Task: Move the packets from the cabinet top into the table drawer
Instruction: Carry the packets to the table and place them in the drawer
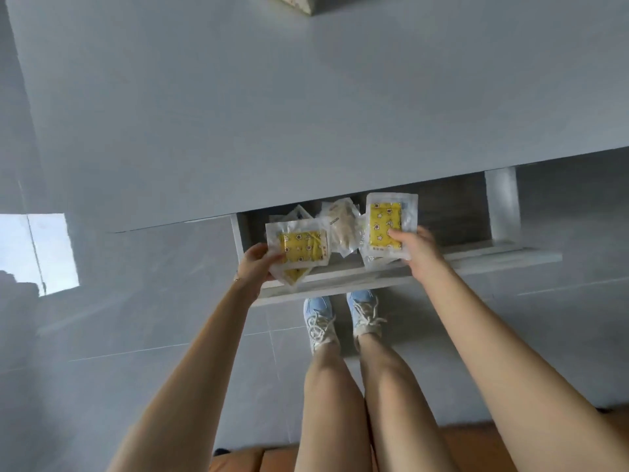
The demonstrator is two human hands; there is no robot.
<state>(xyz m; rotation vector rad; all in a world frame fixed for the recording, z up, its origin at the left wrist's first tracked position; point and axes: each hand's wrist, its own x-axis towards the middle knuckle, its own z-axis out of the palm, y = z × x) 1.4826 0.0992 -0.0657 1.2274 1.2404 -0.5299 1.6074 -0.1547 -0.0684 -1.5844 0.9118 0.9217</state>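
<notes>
L hand (257,264): we pinch a stack of yellow packets (301,247) by its left edge; stack juts right, over the drawer (340,282).
R hand (417,252): we grip a single yellow packet (384,226) at its lower-right corner; rest stands up-left of fingers, above drawer.
Drawer: beige packets (342,226) lie inside, btw. our hands.

Both bare arms stretched forward, left hand (258,264) gripping yellow packets (301,247), seemingly two, right hand (417,248) pinching a single packet (384,223), thumb on top.
</notes>
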